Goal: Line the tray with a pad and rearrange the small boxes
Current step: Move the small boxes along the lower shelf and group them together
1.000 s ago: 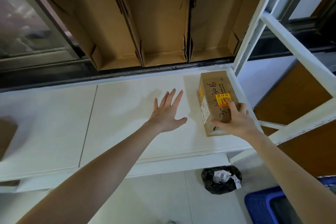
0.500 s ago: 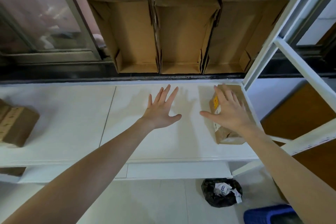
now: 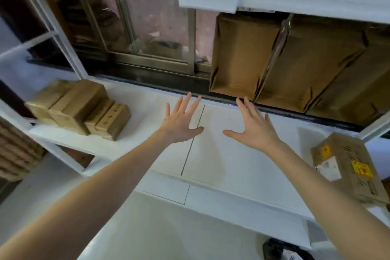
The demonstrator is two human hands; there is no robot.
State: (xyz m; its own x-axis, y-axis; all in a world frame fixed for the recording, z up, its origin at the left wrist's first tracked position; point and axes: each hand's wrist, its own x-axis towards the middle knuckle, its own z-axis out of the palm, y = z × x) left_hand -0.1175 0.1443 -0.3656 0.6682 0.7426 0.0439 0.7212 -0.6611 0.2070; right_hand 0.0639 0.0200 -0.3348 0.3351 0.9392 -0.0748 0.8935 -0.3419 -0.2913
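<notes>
The fingers [image 3: 185, 102] of the left hand [image 3: 179, 124] are spread wide and hold nothing, palm down over the white pad [image 3: 232, 154] that lines the shelf tray; whether the palm presses the pad or hovers just above it cannot be told. The right hand [image 3: 256, 129] mirrors it, fingers apart and empty, thumb pointing toward the left thumb, the two hands near each other on either side of a thin dark seam [image 3: 193, 139] that runs front to back where two pad sheets seem to meet. That placement reads as smoothing or seating the lining flat across the join, so boxes can sit level on it. Both forearms reach forward and up from the lower edge of the view, nearly straight, wrists level. The small boxes are off to the sides, which leaves the middle free: a cluster of brown boxes [image 3: 80, 107] sits at the left end of the shelf, packed side by side, and a single labelled box [image 3: 348, 169] lies at the right end, near the front edge, well apart from both hands. Open cartons [image 3: 240, 57] stand behind the shelf. Judging from this, the lining looks nearly done and the rearranging is still ahead.
</notes>
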